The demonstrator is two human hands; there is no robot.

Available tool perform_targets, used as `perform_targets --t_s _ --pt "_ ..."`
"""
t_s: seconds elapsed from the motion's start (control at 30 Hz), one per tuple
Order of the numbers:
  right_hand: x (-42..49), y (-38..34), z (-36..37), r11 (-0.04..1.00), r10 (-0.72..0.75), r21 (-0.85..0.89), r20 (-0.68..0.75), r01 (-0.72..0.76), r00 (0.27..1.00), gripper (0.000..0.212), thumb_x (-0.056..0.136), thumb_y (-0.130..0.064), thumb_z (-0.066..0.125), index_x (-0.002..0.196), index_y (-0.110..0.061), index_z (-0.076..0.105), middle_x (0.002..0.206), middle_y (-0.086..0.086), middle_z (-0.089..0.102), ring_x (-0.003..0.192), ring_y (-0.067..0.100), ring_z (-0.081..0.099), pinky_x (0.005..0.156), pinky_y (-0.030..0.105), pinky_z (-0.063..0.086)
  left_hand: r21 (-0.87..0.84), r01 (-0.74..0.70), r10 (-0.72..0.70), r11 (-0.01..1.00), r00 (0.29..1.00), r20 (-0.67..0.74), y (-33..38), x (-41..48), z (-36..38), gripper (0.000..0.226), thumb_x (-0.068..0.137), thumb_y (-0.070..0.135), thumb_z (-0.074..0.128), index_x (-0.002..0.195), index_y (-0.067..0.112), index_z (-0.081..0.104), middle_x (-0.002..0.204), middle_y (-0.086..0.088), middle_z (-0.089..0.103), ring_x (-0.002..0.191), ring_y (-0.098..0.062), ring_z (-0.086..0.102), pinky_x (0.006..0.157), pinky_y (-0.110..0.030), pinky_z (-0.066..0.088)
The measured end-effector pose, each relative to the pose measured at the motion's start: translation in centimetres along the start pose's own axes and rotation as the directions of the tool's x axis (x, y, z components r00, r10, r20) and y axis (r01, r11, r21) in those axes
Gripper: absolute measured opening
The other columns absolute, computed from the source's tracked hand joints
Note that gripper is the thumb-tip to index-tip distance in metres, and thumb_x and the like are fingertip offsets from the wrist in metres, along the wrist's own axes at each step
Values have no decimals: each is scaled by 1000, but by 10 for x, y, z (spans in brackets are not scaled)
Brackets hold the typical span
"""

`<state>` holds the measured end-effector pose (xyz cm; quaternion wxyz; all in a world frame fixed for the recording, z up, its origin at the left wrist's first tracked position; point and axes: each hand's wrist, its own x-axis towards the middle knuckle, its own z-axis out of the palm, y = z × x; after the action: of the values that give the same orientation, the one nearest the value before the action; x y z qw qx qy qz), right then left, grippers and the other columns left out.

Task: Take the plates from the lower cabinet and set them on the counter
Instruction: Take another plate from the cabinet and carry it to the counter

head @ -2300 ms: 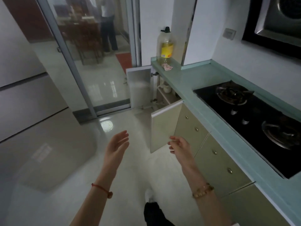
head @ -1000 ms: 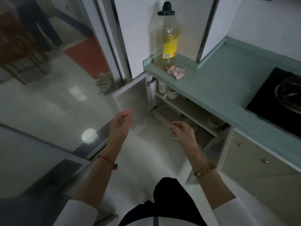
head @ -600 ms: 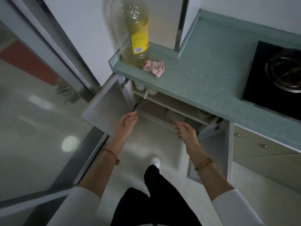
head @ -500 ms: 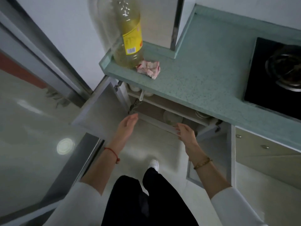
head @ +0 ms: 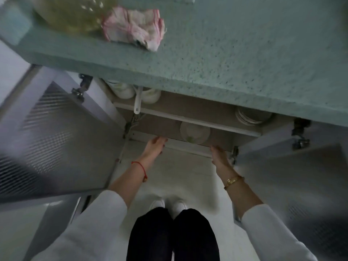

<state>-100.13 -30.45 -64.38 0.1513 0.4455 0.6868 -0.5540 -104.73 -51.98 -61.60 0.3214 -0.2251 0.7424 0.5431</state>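
The plates (head: 194, 133) sit as a low white stack on the floor of the open cabinet (head: 160, 126), close behind its front lip and partly under the shelf (head: 188, 120). A second stack (head: 251, 116) lies on that shelf at the far right, half hidden by the counter's overhang.

My view looks straight down. The left hand (head: 155, 146) reaches to the lip just left of the plates, fingers straight and close together, holding nothing. The right hand (head: 219, 156) reaches to the lip just right of them, fingers extended and also holding nothing. Blur stops me from telling how far they are spread. From here neither hand seems to touch the stack, which lies between them.

Room is tight overhead. The counter (head: 226, 53) edge juts out over the shelf, and the shelf edge crosses above the back of the plates. Both sides are framed by open doors. The left door (head: 56, 129) swings wide, and the right door (head: 310, 166) stands near the right wrist, its hinge just beside the fingers. The floor (head: 180, 172) between the doors is the free lane, with the shoes (head: 167, 204) at its near end.

On the shelf's left end stand bowls (head: 124, 90), and a white handle (head: 137, 102) hangs over the shelf edge. Up on the counter's corner lie a pink cloth (head: 133, 31) and a bottle (head: 66, 14), touching each other.
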Motion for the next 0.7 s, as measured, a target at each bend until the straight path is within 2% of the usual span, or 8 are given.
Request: perform_targets --t_s 0.23,0.37,0.43,0.47,0.53,0.57,0.63,0.7 --pt "175 70 53 978 -63 192 -98 81 993 33 100 -10 40 125 5 56 106 4 52 101 19 47 101 42 44 -54 -45 47 998 998 29 -52 176 56 40 103 22 43 142 13 48 144 -9 52 130 -26 51 105 -39 44" --pt "257 97 77 970 -94 209 -151 125 984 27 96 -13 43 117 -9 59 105 2 54 97 19 47 85 31 39 -1 -125 125 992 992 32 -81 256 82 42 102 10 43 144 6 44 139 -16 55 99 -22 54 73 -27 46" --pt "292 106 84 976 -136 148 -163 160 977 35 96 -13 43 127 -3 55 118 8 58 108 24 53 92 32 41 22 -159 159 987 987 29 -94 292 90 31 99 7 46 129 7 56 119 -17 60 77 -15 51 64 -25 41" --pt "307 109 86 978 -161 102 -178 181 971 40 97 -12 42 134 -1 51 128 13 57 117 29 54 97 34 42 38 -178 177 983 984 28 -100 309 94 19 97 6 48 108 12 62 104 -13 61 69 -11 48 65 -27 41" --pt "331 112 88 975 -211 23 -193 219 958 42 99 -14 41 140 -2 45 141 20 51 128 35 50 104 38 41 86 -200 199 976 980 18 -111 341 101 27 94 4 53 76 24 54 72 1 60 60 -6 49 64 -26 38" --pt "342 113 88 973 -229 -7 -197 232 953 43 100 -15 41 141 -3 43 143 20 48 130 35 48 106 40 39 109 -219 219 970 976 17 -112 353 105 27 93 3 55 75 23 54 66 6 60 61 -3 52 63 -25 39" --pt "363 114 91 967 -251 -100 -215 235 944 45 101 -16 39 144 -3 40 146 20 44 133 35 45 109 39 37 154 -266 262 951 964 50 -114 370 112 13 93 5 59 104 8 65 87 -5 69 82 -15 64 76 -30 51" --pt "380 113 93 953 -266 -208 -222 221 938 44 101 -14 36 143 0 41 148 22 42 133 36 43 106 34 33 173 -271 266 947 963 54 -114 385 119 49 87 10 67 133 -1 53 119 -23 66 111 -34 63 98 -46 52"
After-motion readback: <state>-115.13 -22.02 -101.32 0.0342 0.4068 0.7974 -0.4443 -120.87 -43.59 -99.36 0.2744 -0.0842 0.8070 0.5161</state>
